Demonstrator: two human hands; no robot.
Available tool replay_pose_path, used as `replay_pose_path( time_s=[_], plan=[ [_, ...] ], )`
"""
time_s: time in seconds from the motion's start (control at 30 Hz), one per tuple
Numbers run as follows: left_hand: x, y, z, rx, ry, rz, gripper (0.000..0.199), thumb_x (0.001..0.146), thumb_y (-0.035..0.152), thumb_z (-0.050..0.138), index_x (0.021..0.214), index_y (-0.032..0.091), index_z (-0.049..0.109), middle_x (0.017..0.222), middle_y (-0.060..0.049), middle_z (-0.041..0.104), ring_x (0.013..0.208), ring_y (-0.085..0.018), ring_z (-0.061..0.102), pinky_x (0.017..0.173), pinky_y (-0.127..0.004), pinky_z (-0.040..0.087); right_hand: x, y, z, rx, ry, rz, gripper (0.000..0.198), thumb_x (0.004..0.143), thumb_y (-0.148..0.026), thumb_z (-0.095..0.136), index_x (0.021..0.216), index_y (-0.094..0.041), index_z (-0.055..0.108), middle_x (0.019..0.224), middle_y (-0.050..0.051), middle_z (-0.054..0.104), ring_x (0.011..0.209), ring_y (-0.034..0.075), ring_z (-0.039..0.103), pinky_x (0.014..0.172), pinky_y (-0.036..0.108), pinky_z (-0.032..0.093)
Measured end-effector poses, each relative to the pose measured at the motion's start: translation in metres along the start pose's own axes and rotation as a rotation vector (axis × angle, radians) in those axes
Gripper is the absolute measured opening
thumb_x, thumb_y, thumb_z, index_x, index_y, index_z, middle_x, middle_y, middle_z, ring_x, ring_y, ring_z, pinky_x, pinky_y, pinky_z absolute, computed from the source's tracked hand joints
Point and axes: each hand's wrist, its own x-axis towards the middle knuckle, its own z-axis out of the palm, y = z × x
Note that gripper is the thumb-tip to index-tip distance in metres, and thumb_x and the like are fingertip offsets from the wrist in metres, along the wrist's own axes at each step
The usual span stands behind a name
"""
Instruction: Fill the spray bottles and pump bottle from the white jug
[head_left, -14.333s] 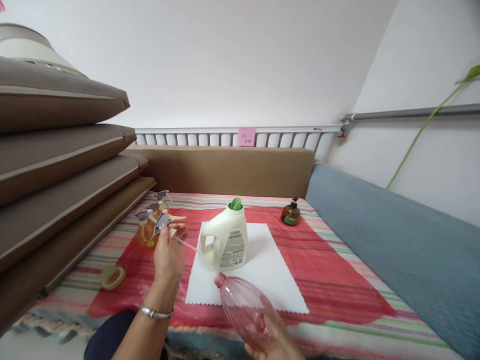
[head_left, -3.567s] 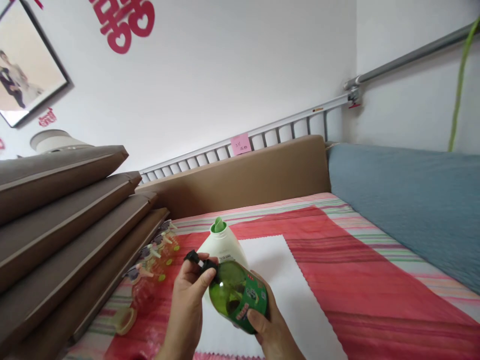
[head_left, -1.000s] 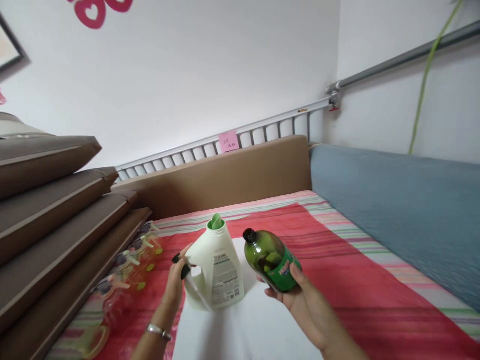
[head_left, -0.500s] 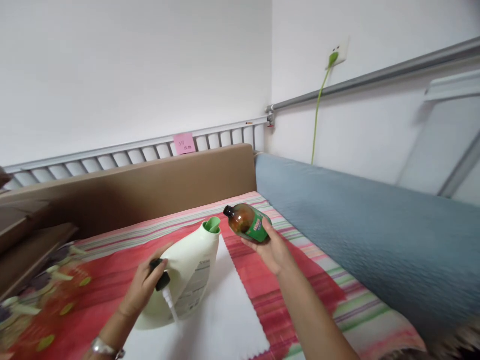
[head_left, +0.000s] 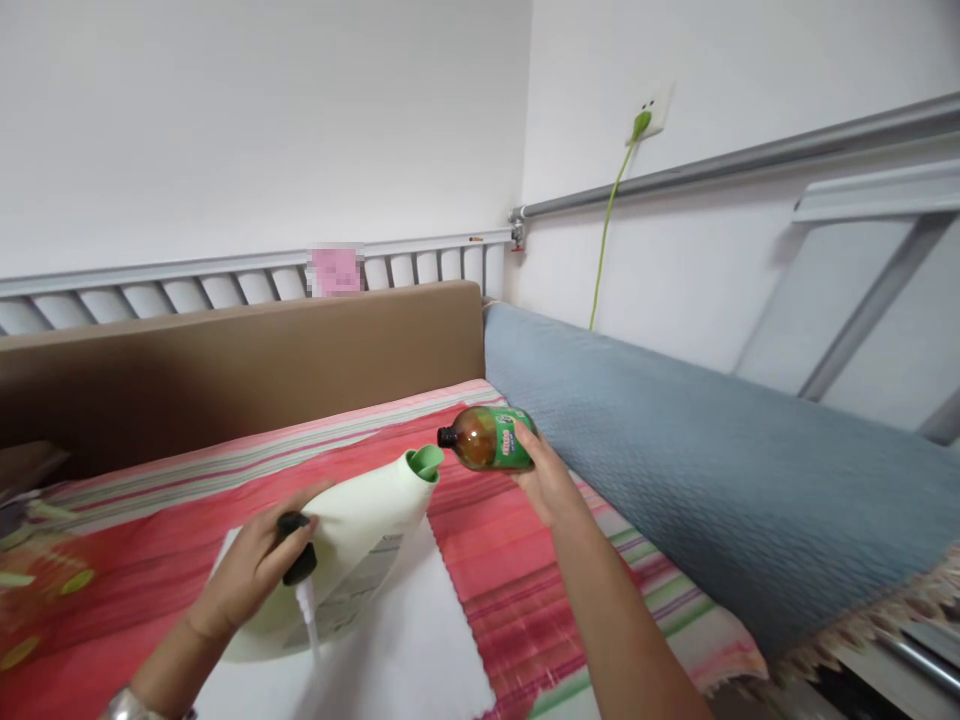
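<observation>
My left hand pinches a black pump dispenser top, its white tube hanging down. That same hand lies against the side of a large pale-green detergent jug, which leans to the right. At the jug's mouth is a green pouring spout. My right hand is wrapped round the base of an amber bottle with a green label. The bottle is tipped almost level, and its uncapped black neck is right beside the spout; whether they touch, I cannot tell. No stream of liquid shows.
Beneath the jug lies a white sheet on a red cloth over striped bedding. A brown board runs along the back and a blue padded side along the right. A green cord hangs from a wall socket.
The amber bottle has tipped closer to level, and its neck has come closer to the jug's spout. Both hands keep their holds. The view has swung a little.
</observation>
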Motion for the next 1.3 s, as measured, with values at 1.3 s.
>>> replay_pose_path(
  time_s=[1.3],
  plan=[
    [0.000,0.015,0.006,0.068,-0.082,0.063,0.046,0.084,0.037,0.043,0.128,0.024,0.046,0.125,-0.005,0.057,0.111,-0.023,0.054,0.097,-0.035,0.039,-0.049,-0.040,0.045,-1.114,0.057,-0.705,0.063,0.065,-0.040,0.071,0.123,-0.028,0.048,0.129,0.008,0.046,0.120,0.026,0.042,0.101,0.045,0.035]
  ],
)
